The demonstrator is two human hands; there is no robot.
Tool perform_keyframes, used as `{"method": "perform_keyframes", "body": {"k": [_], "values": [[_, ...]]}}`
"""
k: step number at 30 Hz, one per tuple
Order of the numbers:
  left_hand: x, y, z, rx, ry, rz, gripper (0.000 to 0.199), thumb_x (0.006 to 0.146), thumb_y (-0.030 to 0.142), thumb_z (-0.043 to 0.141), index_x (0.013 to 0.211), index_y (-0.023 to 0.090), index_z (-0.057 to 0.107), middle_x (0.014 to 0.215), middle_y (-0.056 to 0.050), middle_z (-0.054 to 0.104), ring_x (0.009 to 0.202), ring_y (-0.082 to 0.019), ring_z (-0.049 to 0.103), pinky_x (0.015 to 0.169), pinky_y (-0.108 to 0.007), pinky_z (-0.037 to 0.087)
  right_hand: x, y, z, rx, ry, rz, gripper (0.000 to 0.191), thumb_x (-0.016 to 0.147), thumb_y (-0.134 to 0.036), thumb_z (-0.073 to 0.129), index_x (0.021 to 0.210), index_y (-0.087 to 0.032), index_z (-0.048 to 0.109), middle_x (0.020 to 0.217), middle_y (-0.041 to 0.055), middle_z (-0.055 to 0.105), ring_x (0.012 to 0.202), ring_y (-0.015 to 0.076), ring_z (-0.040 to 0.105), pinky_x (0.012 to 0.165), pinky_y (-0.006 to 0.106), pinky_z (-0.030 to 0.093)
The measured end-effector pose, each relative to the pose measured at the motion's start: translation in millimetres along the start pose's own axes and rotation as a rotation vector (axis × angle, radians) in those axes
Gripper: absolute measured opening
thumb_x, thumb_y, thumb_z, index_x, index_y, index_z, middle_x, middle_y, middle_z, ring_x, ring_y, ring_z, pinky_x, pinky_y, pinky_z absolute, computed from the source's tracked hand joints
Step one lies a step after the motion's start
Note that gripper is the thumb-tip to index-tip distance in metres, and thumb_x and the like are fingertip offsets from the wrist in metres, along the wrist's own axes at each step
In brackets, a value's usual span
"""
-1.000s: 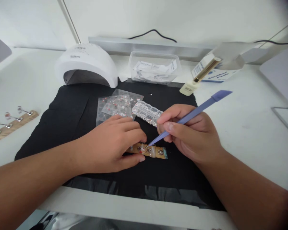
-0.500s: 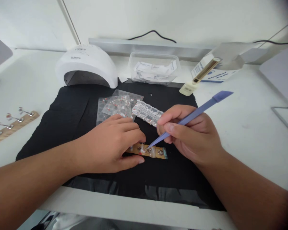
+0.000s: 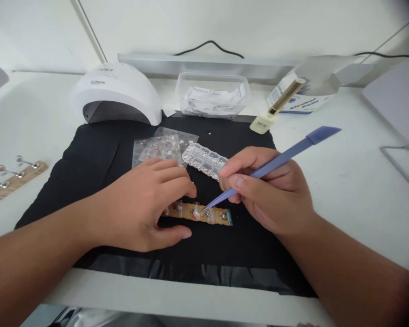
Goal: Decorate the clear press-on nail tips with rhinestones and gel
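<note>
A narrow wooden strip (image 3: 186, 210) lies on the black mat, bearing several clear nail tips on small metal holders. One nail tip (image 3: 196, 212) has white and red decoration on it. My left hand (image 3: 150, 200) curves over the strip's left part, thumb and forefinger apart on either side; the strip's left end is hidden beneath it. My right hand (image 3: 269, 190) grips purple tweezers (image 3: 276, 161) like a pen. Their fine tip is at the decorated nail tip. Just beyond my right fingers lies a clear compartment case (image 3: 204, 159) of small decorations, partly covered.
Sticker sheets (image 3: 163, 147) lie on the black mat (image 3: 98, 150). Behind stand a white nail lamp (image 3: 122, 91), a clear tub (image 3: 213, 97) of packets, a gold-capped bottle (image 3: 264, 121) and an alcohol pads box (image 3: 306, 102). Another nail stand (image 3: 22, 179) is at the left.
My left hand has drawn back leftward along the strip, uncovering more of it, and its thumb and forefinger are wider apart. The tweezers' tip stays near the decorated nail tip. The view has shifted slightly.
</note>
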State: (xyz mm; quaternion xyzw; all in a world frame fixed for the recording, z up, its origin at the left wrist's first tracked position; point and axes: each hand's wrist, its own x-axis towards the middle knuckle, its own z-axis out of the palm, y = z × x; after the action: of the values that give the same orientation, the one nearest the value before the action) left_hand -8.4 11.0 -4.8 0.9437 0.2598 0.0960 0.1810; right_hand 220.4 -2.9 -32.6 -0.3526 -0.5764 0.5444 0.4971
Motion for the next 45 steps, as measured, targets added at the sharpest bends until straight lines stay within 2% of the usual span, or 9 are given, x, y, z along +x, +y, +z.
{"method": "perform_keyframes", "body": {"k": [7,12,24,36,45], "values": [[1.0,3.9,3.3,0.016,0.003,-0.002,0.026,0.084,0.033,0.065,0.104,0.017,0.059,0.099,-0.006,0.065,0.091,-0.021,0.057,0.08,-0.038,0.041,-0.7,0.6,0.4,0.008,-0.005,-0.008,0.013,0.084,-0.017,0.065,0.084,-0.026,0.074,0.063,-0.0027,0.058,0.052,0.0106,0.052,0.046,0.026,0.042],[2.3,4.3,5.2,0.039,0.001,0.002,0.021,0.086,0.033,0.064,0.1,0.017,0.061,0.093,-0.005,0.065,0.086,-0.02,0.056,0.076,-0.036,0.039,-0.6,1.1,0.7,-0.012,-0.002,-0.004,0.008,0.083,-0.02,0.067,0.084,-0.025,0.073,0.065,-0.0016,0.06,0.052,0.0113,0.053,0.045,0.026,0.042],[3.3,4.1,6.1,0.03,0.012,-0.001,0.017,0.087,0.03,0.063,0.098,0.017,0.061,0.092,-0.004,0.064,0.085,-0.02,0.055,0.077,-0.036,0.038,-0.4,0.5,1.1,-0.054,0.005,0.007,0.006,0.083,-0.023,0.068,0.082,-0.026,0.073,0.061,-0.0012,0.058,0.051,0.0117,0.051,0.043,0.027,0.04],[2.6,3.6,7.3,0.039,0.01,0.01,0.016,0.088,0.03,0.063,0.098,0.018,0.061,0.093,-0.003,0.064,0.084,-0.02,0.057,0.078,-0.036,0.04,0.0,3.3,-1.2,0.017,-0.036,-0.029,0.014,0.085,-0.015,0.065,0.087,-0.025,0.075,0.07,-0.0025,0.062,0.056,0.0096,0.053,0.049,0.025,0.042],[2.8,2.2,7.0,0.036,0.011,0.012,0.016,0.088,0.03,0.064,0.097,0.018,0.061,0.093,-0.003,0.064,0.084,-0.02,0.057,0.079,-0.037,0.04,2.3,1.3,-0.5,0.041,-0.032,-0.019,0.014,0.084,-0.013,0.065,0.085,-0.023,0.075,0.069,-0.0021,0.061,0.053,0.0093,0.052,0.05,0.026,0.04]]}}
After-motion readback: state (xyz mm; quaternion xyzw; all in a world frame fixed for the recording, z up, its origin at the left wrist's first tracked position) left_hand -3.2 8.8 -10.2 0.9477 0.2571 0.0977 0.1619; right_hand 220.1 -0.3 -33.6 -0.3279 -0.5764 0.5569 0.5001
